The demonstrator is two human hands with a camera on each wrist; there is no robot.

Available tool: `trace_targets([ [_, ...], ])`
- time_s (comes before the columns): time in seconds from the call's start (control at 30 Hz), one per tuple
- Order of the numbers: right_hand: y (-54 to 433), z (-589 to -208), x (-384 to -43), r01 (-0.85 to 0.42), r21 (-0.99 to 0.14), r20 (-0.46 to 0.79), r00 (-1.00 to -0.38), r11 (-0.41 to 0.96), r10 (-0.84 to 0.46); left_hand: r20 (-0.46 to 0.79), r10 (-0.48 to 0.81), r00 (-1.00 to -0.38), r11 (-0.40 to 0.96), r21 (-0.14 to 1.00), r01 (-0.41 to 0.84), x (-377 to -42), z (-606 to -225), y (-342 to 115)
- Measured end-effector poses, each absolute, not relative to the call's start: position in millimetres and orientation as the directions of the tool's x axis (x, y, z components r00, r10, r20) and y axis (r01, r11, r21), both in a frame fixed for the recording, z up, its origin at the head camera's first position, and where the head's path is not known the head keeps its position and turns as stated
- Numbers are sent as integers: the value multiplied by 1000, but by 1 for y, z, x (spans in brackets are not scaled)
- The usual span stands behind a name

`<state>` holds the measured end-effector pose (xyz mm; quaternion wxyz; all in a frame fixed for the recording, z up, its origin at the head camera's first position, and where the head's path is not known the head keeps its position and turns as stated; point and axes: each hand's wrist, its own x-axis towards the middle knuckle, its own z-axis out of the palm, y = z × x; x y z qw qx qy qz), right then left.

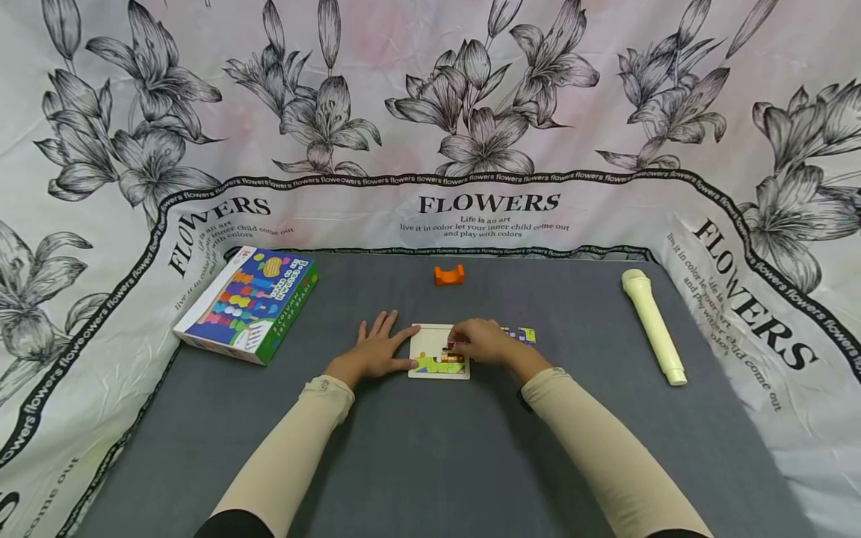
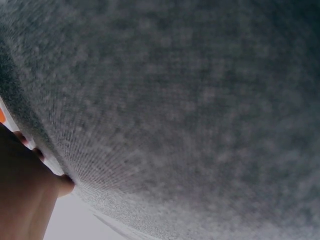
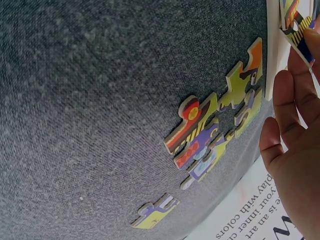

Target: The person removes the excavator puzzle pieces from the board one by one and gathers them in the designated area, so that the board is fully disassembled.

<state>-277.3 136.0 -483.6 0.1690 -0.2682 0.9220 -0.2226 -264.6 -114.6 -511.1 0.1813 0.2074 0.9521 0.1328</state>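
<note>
A small pale puzzle tray (image 1: 430,338) lies on the grey cloth, with joined green and yellow pieces (image 1: 430,366) along its near side. My left hand (image 1: 373,353) rests flat at its left edge, fingers spread, thumb touching the frame. In the left wrist view only part of that hand (image 2: 25,185) shows. Over the tray's right part, my right hand (image 1: 487,342) pinches a puzzle piece (image 3: 302,40) with yellow and dark blue stripes between thumb and fingers. Several loose puzzle pieces (image 3: 197,137) lie on the cloth beside the tray, partly behind the right hand in the head view.
A colourful game box (image 1: 249,302) lies at the left. Beyond the tray sits an orange curved block (image 1: 449,276). A cream stick with a knobbed end (image 1: 654,329) lies at the right. Flower-printed cloth (image 1: 491,213) rises behind the grey surface.
</note>
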Motion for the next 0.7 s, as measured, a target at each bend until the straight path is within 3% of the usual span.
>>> trace_targets([
  [0.7,135,-482,-276,-459,-484,-152,-794,745,-588,-287,450,-846,878,319,358,-264,-511,-114],
])
